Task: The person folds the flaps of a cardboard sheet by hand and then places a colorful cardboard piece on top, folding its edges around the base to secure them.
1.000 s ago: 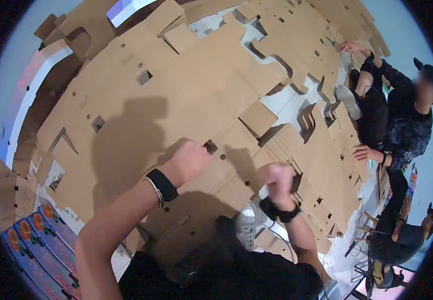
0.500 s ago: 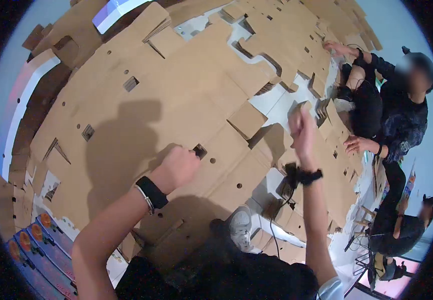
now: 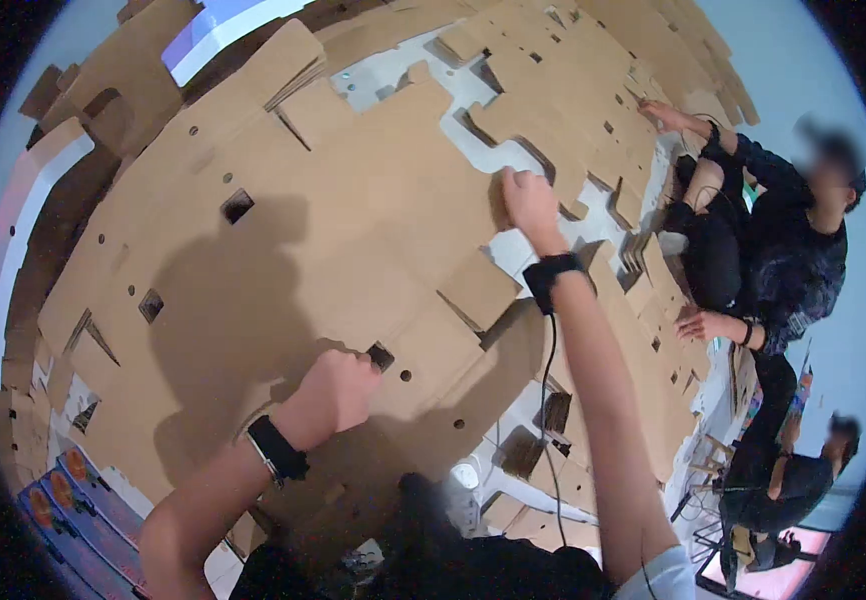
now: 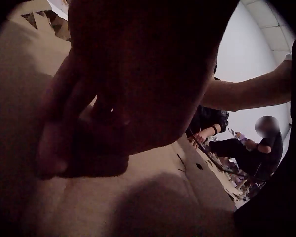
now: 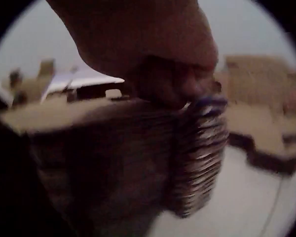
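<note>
A broad sheet of brown cardboard [image 3: 353, 190] with small cut-outs lies on a stack of like sheets. My left hand [image 3: 328, 395] is on it beside a square hole [image 3: 381, 357], fingers curled at the cardboard; the left wrist view shows these fingers [image 4: 54, 160] darkly, their tips against the surface. Farther forward and right, my right hand [image 3: 530, 205] grips the edge of the cardboard at a curved notch. In the blurred right wrist view, its fingers [image 5: 187, 86] bend over the top corner of the stack, whose layered edges [image 5: 200, 163] show below.
More cut cardboard [image 3: 573, 90] lies beyond white gaps at the right. A person [image 3: 793, 230] in dark clothes sits at the far right, another [image 3: 798, 480] behind. Printed blue panels [image 3: 78, 520] lie at the lower left. A black cable [image 3: 553, 440] hangs from my right wrist.
My right hand has moved forward from near my body to the notched edge. My left hand stays by the square hole. Other holes that showed layers now look dark; the view has shifted.
</note>
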`<state>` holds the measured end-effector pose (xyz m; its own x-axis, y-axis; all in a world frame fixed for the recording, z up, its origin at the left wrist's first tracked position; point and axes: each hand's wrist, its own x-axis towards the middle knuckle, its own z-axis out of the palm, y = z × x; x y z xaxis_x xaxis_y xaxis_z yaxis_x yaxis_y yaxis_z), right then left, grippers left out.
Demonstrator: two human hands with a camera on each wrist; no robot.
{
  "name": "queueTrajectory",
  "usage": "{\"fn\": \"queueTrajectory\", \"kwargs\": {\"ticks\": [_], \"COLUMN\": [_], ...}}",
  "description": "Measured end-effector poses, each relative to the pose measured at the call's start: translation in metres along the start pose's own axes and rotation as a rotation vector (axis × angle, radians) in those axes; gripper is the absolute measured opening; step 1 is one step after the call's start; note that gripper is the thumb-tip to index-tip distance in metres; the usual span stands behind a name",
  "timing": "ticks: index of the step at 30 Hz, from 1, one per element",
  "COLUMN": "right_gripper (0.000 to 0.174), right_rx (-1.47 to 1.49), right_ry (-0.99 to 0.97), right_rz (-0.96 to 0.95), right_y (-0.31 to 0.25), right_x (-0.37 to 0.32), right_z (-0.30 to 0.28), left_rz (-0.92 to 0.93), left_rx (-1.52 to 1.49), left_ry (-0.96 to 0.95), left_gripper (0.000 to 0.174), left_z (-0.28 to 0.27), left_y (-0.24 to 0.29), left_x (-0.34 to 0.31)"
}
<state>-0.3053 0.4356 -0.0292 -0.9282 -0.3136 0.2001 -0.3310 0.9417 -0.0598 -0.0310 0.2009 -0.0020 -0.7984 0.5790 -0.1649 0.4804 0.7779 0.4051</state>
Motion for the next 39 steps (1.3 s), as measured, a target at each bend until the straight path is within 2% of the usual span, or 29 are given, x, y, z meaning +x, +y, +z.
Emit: {"fn": "queueTrajectory", "kwargs": {"ticks": [2, 3, 5, 6, 8, 9, 12, 14, 15, 16, 18, 19, 20, 21, 22, 23, 24, 25, 26, 28, 29, 30, 31, 32, 33, 35, 36, 37, 39], "right_gripper": [0.047, 0.047, 0.05, 0.05, 0.052, 0.053, 0.053, 0.053, 0.052, 0.052, 0.046, 0.05, 0.052, 0.05, 0.048, 0.048, 0.05, 0.052, 0.052, 0.052, 0.053, 0.053, 0.053, 0.054, 0.054, 0.053, 0.052, 0.052, 0.051], "right_rx": [0.245, 0.246, 0.449, 0.451, -0.027, -0.061, 0.174, 0.396, 0.444, 0.457, -0.025, -0.004, 0.067, 0.042, 0.081, 0.183, 0.23, 0.204, 0.234, 0.604, 0.554, 0.577, 0.706, 0.814, 0.781, 0.739, 0.73, 0.73, 0.753], "right_ry": [-0.195, -0.204, 0.058, 0.052, -0.086, -0.034, -0.096, 0.151, 0.165, 0.161, -0.114, -0.19, -0.167, -0.283, -0.28, -0.279, -0.257, 0.018, 0.002, -0.323, -0.378, -0.376, -0.474, -0.579, -0.635, -0.725, -0.753, -0.755, -0.814], "right_rz": [0.065, 0.056, 0.406, 0.403, 0.036, 0.005, 0.042, 0.104, 0.181, 0.168, 0.012, 0.092, 0.003, 0.047, 0.003, -0.03, 0.009, -0.248, -0.264, -0.033, -0.158, -0.183, -0.208, -0.222, -0.271, -0.424, -0.537, -0.531, -0.66], "right_y": [0.017, 0.007, -0.017, -0.006, 0.022, 0.006, 0.021, 0.011, -0.006, -0.007, 0.007, -0.001, -0.006, -0.008, -0.019, -0.031, -0.029, -0.036, -0.055, -0.091, -0.124, -0.149, -0.169, -0.183, -0.202, -0.231, -0.238, -0.243, -0.256], "right_x": [0.014, 0.014, 0.004, 0.0, -0.013, -0.015, 0.001, 0.001, -0.006, -0.012, -0.015, -0.004, -0.005, -0.002, -0.005, -0.011, -0.007, -0.013, -0.019, -0.033, -0.046, -0.056, -0.065, -0.072, -0.081, -0.096, -0.103, -0.112, -0.12], "right_z": [-0.013, -0.036, -0.09, -0.062, 0.01, -0.006, -0.027, -0.056, -0.067, -0.053, -0.006, -0.015, -0.027, -0.034, -0.046, -0.059, -0.049, -0.042, -0.042, -0.057, -0.084, -0.08, -0.073, -0.074, -0.084, -0.093, -0.09, -0.091, -0.094], "left_rz": [-0.019, -0.025, -0.036, -0.034, -0.008, -0.002, 0.02, -0.014, -0.012, -0.03, -0.003, -0.032, -0.018, -0.012, -0.06, 0.005, 0.077, -0.014, -0.1, -0.337, -0.7, -0.564, -0.959, -1.14, -1.156, -0.884, -0.876, -0.879, -0.901], "left_rx": [0.005, 0.004, -0.012, -0.011, -0.034, -0.052, -0.018, -0.005, -0.003, -0.001, 0.024, 0.035, -0.011, -0.051, -0.043, -0.163, -0.278, -0.172, -0.075, 0.248, 0.38, 0.481, 0.49, 0.691, 0.682, 1.062, 1.064, 1.061, 1.063], "left_ry": [-0.021, -0.045, -0.083, -0.113, -0.136, -0.155, -0.265, -0.241, -0.222, -0.221, -0.157, -0.159, -0.026, 0.106, 0.099, 0.262, 0.425, 0.358, 0.285, 0.204, 0.283, 0.616, 0.526, 0.375, 0.383, -0.114, -0.117, -0.093, -0.026], "left_gripper": [0.008, 0.009, 0.015, 0.022, 0.021, 0.021, 0.02, 0.019, 0.019, 0.019, 0.021, 0.021, 0.02, 0.019, 0.019, 0.022, 0.026, 0.032, 0.038, 0.04, 0.041, 0.036, 0.039, 0.037, 0.037, 0.042, 0.042, 0.042, 0.042], "left_z": [-0.003, -0.002, 0.003, 0.003, -0.001, -0.005, -0.014, -0.011, -0.008, -0.004, -0.002, -0.003, -0.004, -0.008, -0.013, -0.02, -0.029, -0.047, -0.074, -0.144, -0.175, -0.202, -0.239, -0.279, -0.283, -0.292, -0.295, -0.296, -0.291], "left_y": [-0.001, 0.0, -0.001, -0.002, 0.0, -0.002, 0.0, 0.0, 0.001, 0.003, 0.004, 0.005, 0.006, 0.007, 0.008, 0.002, -0.005, -0.01, -0.014, -0.019, -0.009, -0.016, 0.0, 0.02, 0.032, 0.038, 0.035, 0.036, 0.035], "left_x": [0.001, 0.001, 0.001, 0.002, 0.004, 0.003, 0.006, 0.005, 0.005, 0.003, -0.003, -0.011, -0.021, -0.034, -0.047, -0.061, -0.076, -0.099, -0.127, -0.196, -0.235, -0.287, -0.339, -0.379, -0.38, -0.377, -0.382, -0.381, -0.376]}}
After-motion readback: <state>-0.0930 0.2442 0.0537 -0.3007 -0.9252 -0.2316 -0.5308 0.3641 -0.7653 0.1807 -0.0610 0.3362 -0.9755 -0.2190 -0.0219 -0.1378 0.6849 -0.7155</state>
